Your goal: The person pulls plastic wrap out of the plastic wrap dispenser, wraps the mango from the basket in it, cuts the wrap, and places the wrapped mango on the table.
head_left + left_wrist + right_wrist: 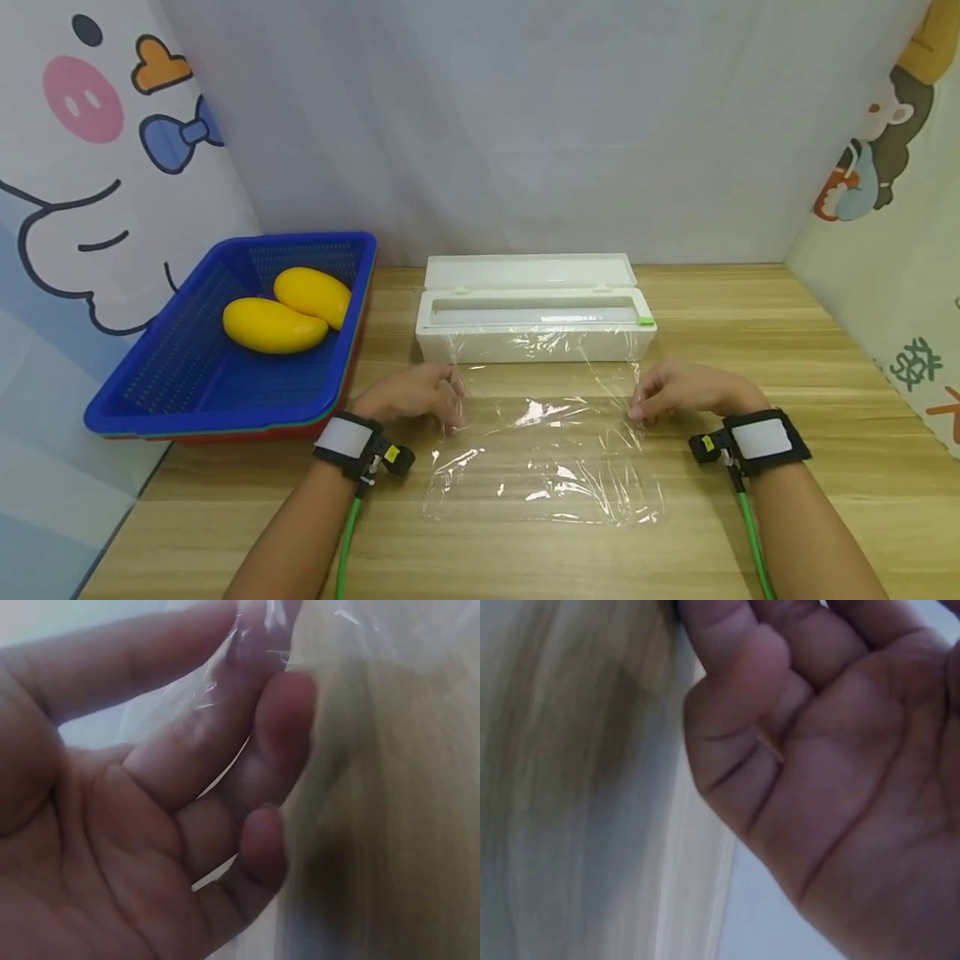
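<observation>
A clear sheet of cling film (540,458) stretches from the front of a white cling film dispenser (534,346) toward the near side of the table, creased and shiny. At its left edge my left hand (416,395) pinches the film between thumb and fingers; in the left wrist view, film lies over the index finger (202,750) of that hand. On the opposite edge my right hand (686,389) pinches the film with thumb and fingertips. The right wrist view shows that hand's curled little finger (735,697), with the pinch itself out of frame. The dispenser's lid (528,271) stands raised, showing the roll (534,316) inside.
To the left stands a blue basket (217,425), stacked on others with green and red rims. Two yellow mangoes (273,326) lie in it. A small green piece (645,321) sits at the dispenser's right front corner. A pale curtain (525,133) hangs behind the wooden table (757,333).
</observation>
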`<state>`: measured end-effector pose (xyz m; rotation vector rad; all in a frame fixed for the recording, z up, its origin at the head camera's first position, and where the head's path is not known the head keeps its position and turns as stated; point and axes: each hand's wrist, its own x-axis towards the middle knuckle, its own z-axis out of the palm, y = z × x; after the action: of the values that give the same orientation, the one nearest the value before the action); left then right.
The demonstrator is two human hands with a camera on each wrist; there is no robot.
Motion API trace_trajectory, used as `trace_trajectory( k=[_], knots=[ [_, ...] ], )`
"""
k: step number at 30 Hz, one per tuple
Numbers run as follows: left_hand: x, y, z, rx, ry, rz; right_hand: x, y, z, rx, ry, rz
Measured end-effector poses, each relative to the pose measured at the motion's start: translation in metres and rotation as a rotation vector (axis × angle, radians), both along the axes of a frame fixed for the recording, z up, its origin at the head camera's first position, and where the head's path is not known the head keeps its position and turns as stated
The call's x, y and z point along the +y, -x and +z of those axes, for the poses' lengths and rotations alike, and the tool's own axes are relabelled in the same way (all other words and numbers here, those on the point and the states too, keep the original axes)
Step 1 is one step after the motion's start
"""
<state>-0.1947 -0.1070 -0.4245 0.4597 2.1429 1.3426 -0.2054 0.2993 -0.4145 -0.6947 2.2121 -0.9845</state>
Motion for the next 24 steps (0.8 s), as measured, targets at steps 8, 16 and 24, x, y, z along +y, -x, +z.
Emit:
trace_trajectory(
  k=[8, 16, 24],
  knots=[
    [-0.003, -0.006, 0.002, -0.028, 0.051, -0.060, 0.000, 0.001, -0.001, -0.046, -0.012, 0.028],
    [-0.007, -0.010, 0.000, -0.167, -0.029, -0.126, 0.001, 0.000, 0.000, -0.068, -0.020, 0.022],
    [-0.004, -0.020, 0.011, -0.019, 0.183, -0.090, -0.002, 0.000, 0.000, -0.012, -0.069, 0.022]
  ],
)
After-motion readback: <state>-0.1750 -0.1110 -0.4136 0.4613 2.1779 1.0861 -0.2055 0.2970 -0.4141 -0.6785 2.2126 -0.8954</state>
